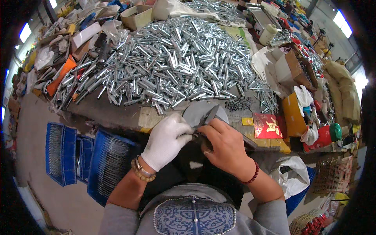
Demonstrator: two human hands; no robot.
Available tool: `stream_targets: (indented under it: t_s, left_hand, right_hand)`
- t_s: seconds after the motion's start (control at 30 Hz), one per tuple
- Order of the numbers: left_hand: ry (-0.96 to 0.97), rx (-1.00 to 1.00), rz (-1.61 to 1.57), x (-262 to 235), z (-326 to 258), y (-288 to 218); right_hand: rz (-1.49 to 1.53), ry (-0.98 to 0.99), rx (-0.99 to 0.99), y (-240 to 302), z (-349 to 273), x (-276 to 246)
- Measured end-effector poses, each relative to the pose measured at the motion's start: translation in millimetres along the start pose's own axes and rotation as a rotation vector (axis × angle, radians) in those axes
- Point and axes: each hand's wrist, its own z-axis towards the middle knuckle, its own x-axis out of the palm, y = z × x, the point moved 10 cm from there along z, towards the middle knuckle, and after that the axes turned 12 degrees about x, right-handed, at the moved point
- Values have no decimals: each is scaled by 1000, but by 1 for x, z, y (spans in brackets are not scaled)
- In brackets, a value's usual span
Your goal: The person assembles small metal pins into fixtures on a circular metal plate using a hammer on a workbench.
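Dark counter [105,109]: step probably goes best close to near edge, wrists steady, pinch light. Silvery tube heap [172,62] on top. Lower left, blue basket [95,194]: thin metal rods inside. Right, carton [282,70]: dark contents, unclear. Gloved left hand [168,135], bare right hand [227,149]: grips narrow, pinching small dark piece [197,132] beside grey disc [192,111].

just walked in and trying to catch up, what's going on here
A person's gloved left hand and bare right hand meet at the workbench edge, fingertips close together around something too small and hidden to identify. Just beyond them is a round grey plate. A large heap of shiny metal tubes covers the bench behind, with small dark pieces beside it.
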Motion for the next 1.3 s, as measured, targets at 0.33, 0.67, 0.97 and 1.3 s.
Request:
stream_targets:
  t_s: [0.33, 0.67, 0.97, 1.3]
  left_hand:
    - [13, 15, 4, 1, 1, -1]
    - [45, -13, 15, 4, 3, -1]
    - [48, -66, 5, 3, 0, 1]
    - [-1, -35, -15, -2, 3, -3]
  right_hand:
    - [-161, 10, 271, -59, -16, -35]
    - [77, -44, 245, -48, -37, -53]
    - [-71, -138, 78, -16, -46, -50]
    - [-6, -207, 66, -14, -52, -58]
